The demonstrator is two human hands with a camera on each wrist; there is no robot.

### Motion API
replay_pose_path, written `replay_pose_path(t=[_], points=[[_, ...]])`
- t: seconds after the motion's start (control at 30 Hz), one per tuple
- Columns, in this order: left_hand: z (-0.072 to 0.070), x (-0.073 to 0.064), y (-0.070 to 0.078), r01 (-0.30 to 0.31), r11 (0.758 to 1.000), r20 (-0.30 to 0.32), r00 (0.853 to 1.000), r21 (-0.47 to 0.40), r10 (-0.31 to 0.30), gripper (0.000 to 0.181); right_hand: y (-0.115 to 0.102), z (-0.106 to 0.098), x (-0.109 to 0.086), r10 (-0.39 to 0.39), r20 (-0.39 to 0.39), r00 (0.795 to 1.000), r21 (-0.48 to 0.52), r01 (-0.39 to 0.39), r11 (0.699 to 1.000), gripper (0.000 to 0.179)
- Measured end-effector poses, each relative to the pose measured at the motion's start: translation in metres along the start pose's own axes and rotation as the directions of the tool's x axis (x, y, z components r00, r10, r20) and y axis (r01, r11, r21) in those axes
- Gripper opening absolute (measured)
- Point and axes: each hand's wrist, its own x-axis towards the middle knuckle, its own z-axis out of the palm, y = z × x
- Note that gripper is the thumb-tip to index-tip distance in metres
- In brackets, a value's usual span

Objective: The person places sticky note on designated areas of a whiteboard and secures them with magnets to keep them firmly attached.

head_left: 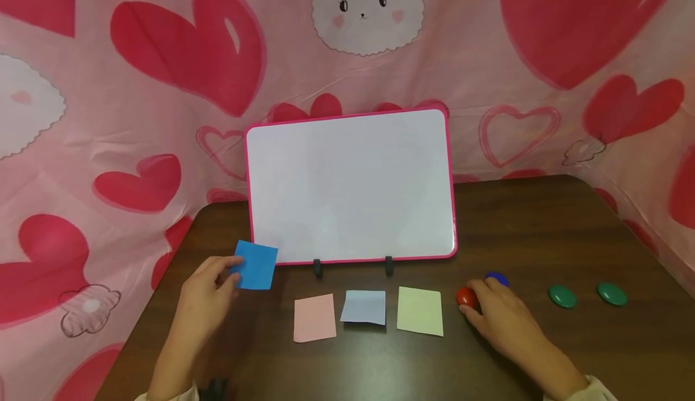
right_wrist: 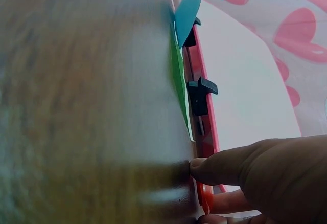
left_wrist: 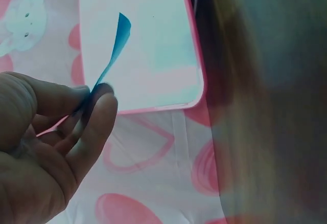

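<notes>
Right hand, fingers clamped on a red disc on the table, partly covers a blue disc; left hand pinches a raised blue note. Three paper notes lie between them, fronting the whiteboard and heart-patterned cloth.

left hand: raised, pinching | right hand: low, palm down, pinching | arms: apart, extended forward

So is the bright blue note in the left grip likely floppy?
Likely floppy: the bright blue note curves in the left wrist view. Probably light: edge-on it looks paper-thin. May flutter, since the left grip pinches only one side.
</notes>
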Motion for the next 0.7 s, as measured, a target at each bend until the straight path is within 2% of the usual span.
replay_pose_path(t=[0.2,0.4,0.5,0.7], points=[[0.005,0.013,0.005,-0.086,0.996,-0.083,0.993,0.022,0.088,0.028,0.001,0.000,0.000,-0.003,-0.003,1.000,0.007,0.003,1.000,0.039],[0.011,0.023,0.006,-0.097,0.995,-0.137,0.986,0.011,0.098,0.026,0.001,0.000,-0.001,-0.002,-0.002,1.000,0.009,0.002,1.000,0.038],[0.013,0.027,0.006,-0.095,0.996,-0.134,0.987,-0.001,0.093,0.028,0.001,0.000,-0.001,-0.003,-0.012,1.000,0.014,0.003,1.000,0.038],[0.016,0.036,0.006,-0.097,0.995,-0.091,0.991,-0.033,0.094,0.034,0.001,0.001,-0.001,-0.002,-0.018,1.000,0.018,0.003,1.000,0.037]])
